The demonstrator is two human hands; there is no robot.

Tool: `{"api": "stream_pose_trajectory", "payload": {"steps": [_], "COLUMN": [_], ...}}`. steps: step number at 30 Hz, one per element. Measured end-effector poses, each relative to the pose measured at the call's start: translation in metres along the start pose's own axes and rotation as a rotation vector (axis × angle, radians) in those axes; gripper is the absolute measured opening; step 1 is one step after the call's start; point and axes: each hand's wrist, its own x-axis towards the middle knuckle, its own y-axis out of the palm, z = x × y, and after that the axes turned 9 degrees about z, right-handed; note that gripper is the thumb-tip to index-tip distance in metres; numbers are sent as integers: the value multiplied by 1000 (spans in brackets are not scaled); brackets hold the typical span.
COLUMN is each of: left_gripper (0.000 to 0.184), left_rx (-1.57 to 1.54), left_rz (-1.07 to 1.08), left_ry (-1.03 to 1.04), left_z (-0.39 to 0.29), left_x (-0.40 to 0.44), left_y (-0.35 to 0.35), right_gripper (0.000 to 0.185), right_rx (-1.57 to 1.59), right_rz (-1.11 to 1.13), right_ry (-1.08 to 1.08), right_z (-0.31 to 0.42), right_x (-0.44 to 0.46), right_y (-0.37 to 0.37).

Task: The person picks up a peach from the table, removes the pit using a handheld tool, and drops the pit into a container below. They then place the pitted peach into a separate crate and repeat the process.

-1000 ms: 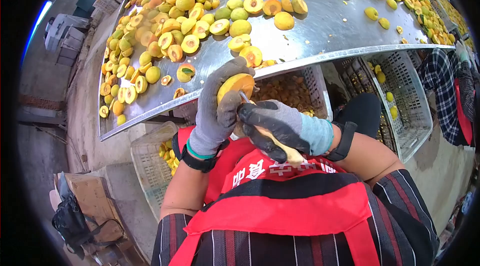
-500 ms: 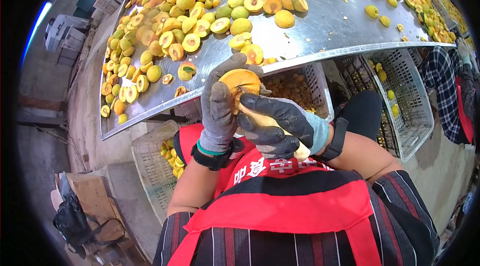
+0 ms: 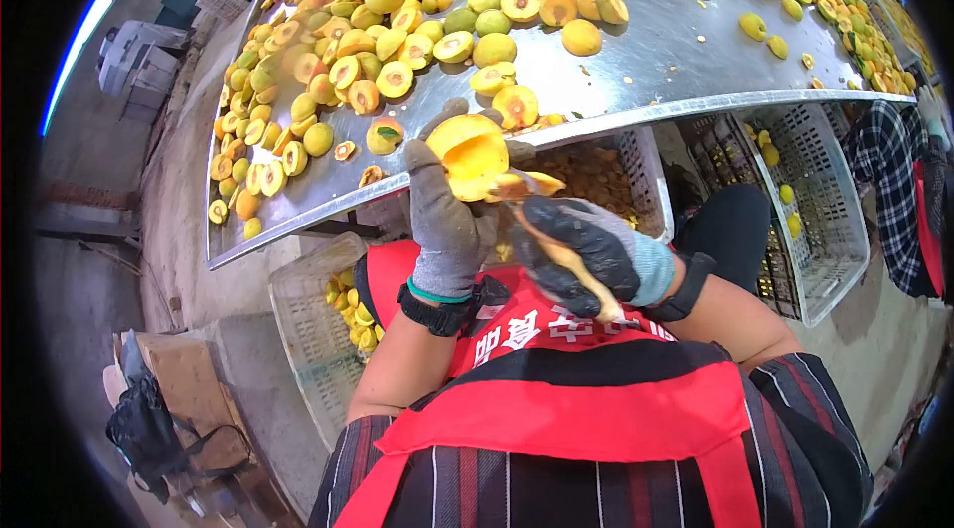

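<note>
My left hand, in a grey glove with darker fingers, grips a yellow peach half above my lap. The cut side faces up and shows a smooth hollow. My right hand, also gloved, is wrapped around a pitting tool with a pale handle. Its far end lies at the right edge of the peach half, where a thin orange-brown piece sits; motion blur hides whether this is cut flesh or stone. Whole and halved peaches are heaped on the metal table in front of me.
Under the table edge stands a crate with brownish scraps. A white crate holding yellow pieces is at my left, and another white crate at my right. A co-worker's checked sleeve shows at far right.
My right hand has moved slightly right and down with the tool, away from the peach half's middle. The peach half has turned, and its hollow now shows. The view has shifted slightly.
</note>
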Motion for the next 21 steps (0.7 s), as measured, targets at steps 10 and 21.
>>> {"api": "stream_pose_trajectory", "payload": {"steps": [10, 21], "left_gripper": [46, 44], "left_rx": [950, 1799], "left_rz": [-199, 208], "left_ry": [7, -251], "left_z": [-119, -51], "left_x": [-73, 63], "left_y": [-105, -22], "right_gripper": [37, 47], "right_rx": [71, 2], "right_rz": [-314, -190], "right_ry": [5, 175], "right_z": [-16, -15], "right_x": [-18, -27], "right_y": [-81, -80]}}
